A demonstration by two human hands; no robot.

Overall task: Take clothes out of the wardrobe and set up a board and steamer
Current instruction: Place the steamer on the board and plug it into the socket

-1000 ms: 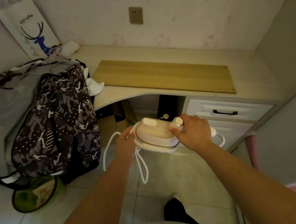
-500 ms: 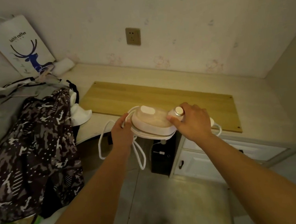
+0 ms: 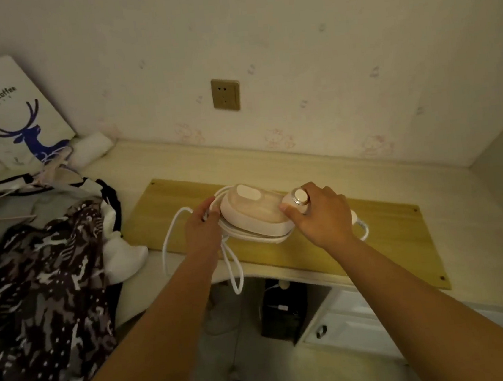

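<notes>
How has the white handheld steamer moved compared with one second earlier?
Yes. The white handheld steamer moved up and forward, from before the drawers to over the wooden board.

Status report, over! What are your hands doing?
Both hands hold steamer over board. Cord dangling loose. Nothing blocking.

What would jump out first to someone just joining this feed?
The white steamer, gripped at either end by the left hand and right hand over the wooden board on the desk, its white cord looping past the desk edge. Next, the camouflage-print clothes heaped at left, and the deer-print paper bag against the wall behind them.
</notes>
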